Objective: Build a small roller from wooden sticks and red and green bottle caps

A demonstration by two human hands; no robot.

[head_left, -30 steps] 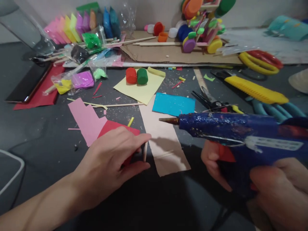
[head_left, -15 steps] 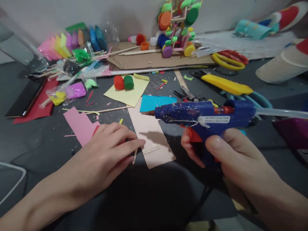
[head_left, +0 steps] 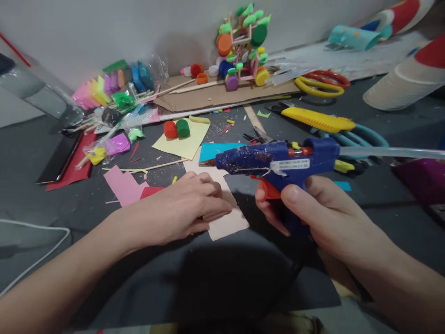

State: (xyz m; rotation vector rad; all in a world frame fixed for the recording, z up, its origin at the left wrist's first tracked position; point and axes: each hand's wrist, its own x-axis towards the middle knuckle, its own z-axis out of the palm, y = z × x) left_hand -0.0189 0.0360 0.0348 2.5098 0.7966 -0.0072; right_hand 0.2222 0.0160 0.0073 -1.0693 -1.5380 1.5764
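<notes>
My right hand (head_left: 313,208) is wrapped round the handle of a blue hot glue gun (head_left: 257,157), fingers at its orange trigger. The gun's nozzle points left, above a blue paper piece (head_left: 212,150). My left hand (head_left: 194,204) rests palm down on a pale pink paper strip (head_left: 229,227), its fingers bent and close together. Whatever lies under those fingertips is hidden. Beside the left hand are a pink paper cutout (head_left: 121,185) and a red paper piece (head_left: 149,191). Red (head_left: 170,130) and green (head_left: 182,128) rolls sit on yellow paper (head_left: 194,141).
A colourful stick-and-cap model (head_left: 243,41) stands on cardboard (head_left: 184,99) at the back. Scissors (head_left: 320,88), a yellow cutter (head_left: 316,119) and paper cups (head_left: 399,88) are on the right. Clay packets (head_left: 100,90) and a black phone (head_left: 60,157) lie left.
My left hand has moved right across the pale strip, covering the thin sticks that showed there. The glue gun, still in my right hand, sits slightly further left in view.
</notes>
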